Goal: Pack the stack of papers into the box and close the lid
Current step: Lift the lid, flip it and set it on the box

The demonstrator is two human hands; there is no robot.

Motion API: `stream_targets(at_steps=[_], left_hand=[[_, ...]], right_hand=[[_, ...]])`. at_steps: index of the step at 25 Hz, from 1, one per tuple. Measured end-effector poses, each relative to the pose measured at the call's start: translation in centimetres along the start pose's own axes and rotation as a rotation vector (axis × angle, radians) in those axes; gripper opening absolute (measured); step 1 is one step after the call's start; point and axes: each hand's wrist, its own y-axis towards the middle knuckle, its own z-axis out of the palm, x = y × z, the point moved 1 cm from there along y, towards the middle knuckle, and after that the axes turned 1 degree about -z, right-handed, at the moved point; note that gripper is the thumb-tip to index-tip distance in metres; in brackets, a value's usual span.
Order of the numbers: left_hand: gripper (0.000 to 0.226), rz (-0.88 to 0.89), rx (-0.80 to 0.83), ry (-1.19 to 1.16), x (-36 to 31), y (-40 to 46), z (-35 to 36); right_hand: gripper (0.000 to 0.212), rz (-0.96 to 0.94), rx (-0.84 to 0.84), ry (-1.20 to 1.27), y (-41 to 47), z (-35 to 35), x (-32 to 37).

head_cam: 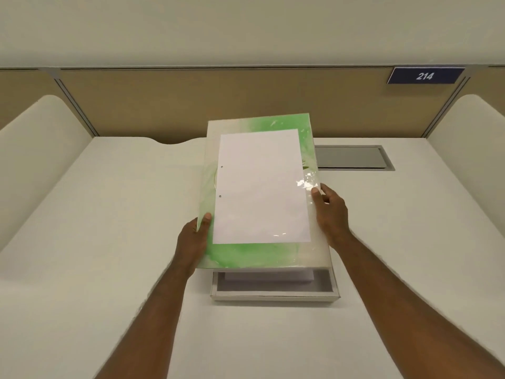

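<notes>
A green-and-white lid [240, 255] with a white punched sheet under clear film on its top hangs above the box. My left hand [192, 242] grips the lid's left edge near the front. My right hand [329, 212] grips its right edge. The white box [274, 295] rests on the desk below, only its near end showing past the lid. Inside it lies the white stack of papers [269, 277], mostly hidden by the lid.
A white desk [109, 242] with low rounded side dividers and a tan back partition surrounds the box. A grey cable hatch [352, 157] is set into the desk behind the lid on the right. A blue sign reading 214 [425, 75] hangs on the partition.
</notes>
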Motion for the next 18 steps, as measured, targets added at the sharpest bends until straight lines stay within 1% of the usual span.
stream_targets(at_steps=[2, 4, 8, 11, 15, 18], left_hand=[[0.034, -0.029, 0.018, 0.011, 0.7, -0.2, 0.5], [0.031, -0.055, 0.032, 0.029, 1.1, -0.3, 0.9], [0.035, -0.091, 0.025, 0.018, 1.5, -0.4, 1.4], [0.035, -0.113, 0.027, 0.018, 1.7, -0.4, 1.7], [0.037, -0.202, 0.07, -0.023, 2.3, -0.1, 1.6], [0.04, -0.2, 0.115, -0.031, 2.3, 0.4, 1.5]], right_hand=[[0.042, 0.026, 0.018, -0.09, 0.0, -0.3, -1.3], [0.045, 0.081, 0.032, -0.114, 0.1, -0.5, -2.1], [0.046, 0.172, 0.081, -0.128, 0.7, -0.9, -2.5], [0.045, 0.177, 0.105, -0.165, 0.9, -1.0, -2.6], [0.045, 0.154, 0.13, -0.234, 1.5, -0.7, -2.6], [0.044, 0.161, 0.117, -0.21, 2.0, -0.9, -2.5]])
